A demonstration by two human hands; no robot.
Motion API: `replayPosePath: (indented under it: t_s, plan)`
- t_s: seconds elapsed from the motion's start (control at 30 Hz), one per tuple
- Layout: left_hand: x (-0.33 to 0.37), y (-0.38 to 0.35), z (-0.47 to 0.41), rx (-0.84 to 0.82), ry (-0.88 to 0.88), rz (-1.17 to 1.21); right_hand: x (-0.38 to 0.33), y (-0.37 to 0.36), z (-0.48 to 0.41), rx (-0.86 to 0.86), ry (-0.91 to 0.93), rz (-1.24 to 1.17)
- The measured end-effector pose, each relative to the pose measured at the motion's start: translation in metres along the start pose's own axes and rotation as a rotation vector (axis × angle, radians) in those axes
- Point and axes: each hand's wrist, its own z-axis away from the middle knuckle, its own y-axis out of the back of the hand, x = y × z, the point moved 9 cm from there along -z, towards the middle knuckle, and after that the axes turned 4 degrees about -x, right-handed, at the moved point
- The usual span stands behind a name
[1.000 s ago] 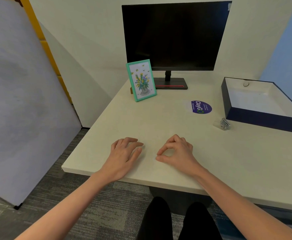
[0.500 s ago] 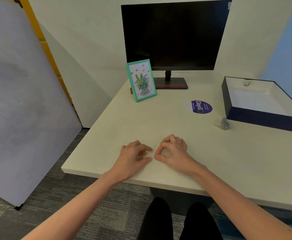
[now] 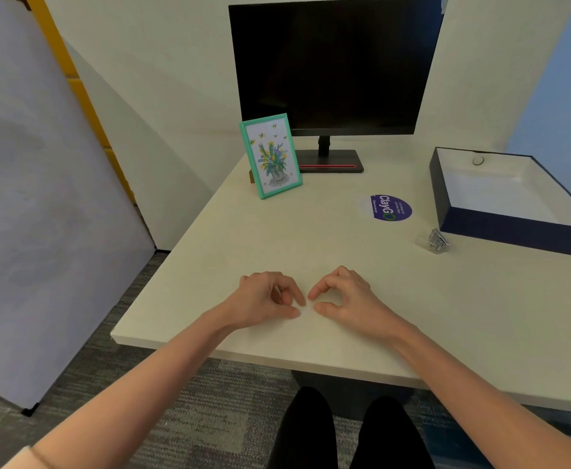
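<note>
My left hand [image 3: 263, 301] and my right hand [image 3: 348, 299] rest side by side on the cream desk [image 3: 311, 238], close to its front edge. Both have curled fingers, and each index fingertip bends toward its thumb. The fingertips of the two hands nearly meet in the middle. I see nothing held in either hand. A faint pale spot lies by my left thumb tip; it is too small to tell what it is.
A green-framed flower picture [image 3: 270, 155] stands before a dark monitor [image 3: 336, 62]. A purple round sticker [image 3: 389, 207] and a small clear box of metal clips [image 3: 434, 241] lie farther right, beside an open navy box [image 3: 514, 228] holding a small ring. A grey panel [image 3: 40, 198] stands left.
My left hand slid right toward the right hand and curled its fingers from a flatter pose. My right hand stayed in place with its fingers curled.
</note>
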Motion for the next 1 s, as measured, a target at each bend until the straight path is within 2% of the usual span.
replayPosePath:
  t_s: [0.23,0.47,1.0]
  plan:
    - [-0.001,0.001,0.001,-0.054,-0.03,0.171,0.005,0.001,0.009,0.097,-0.027,0.006]
    - [0.004,-0.007,-0.002,-0.026,-0.103,0.182,0.008,-0.001,0.013,0.149,-0.047,-0.08]
    - [-0.001,-0.004,-0.009,0.046,-0.035,0.194,0.011,0.008,0.014,0.164,-0.061,-0.11]
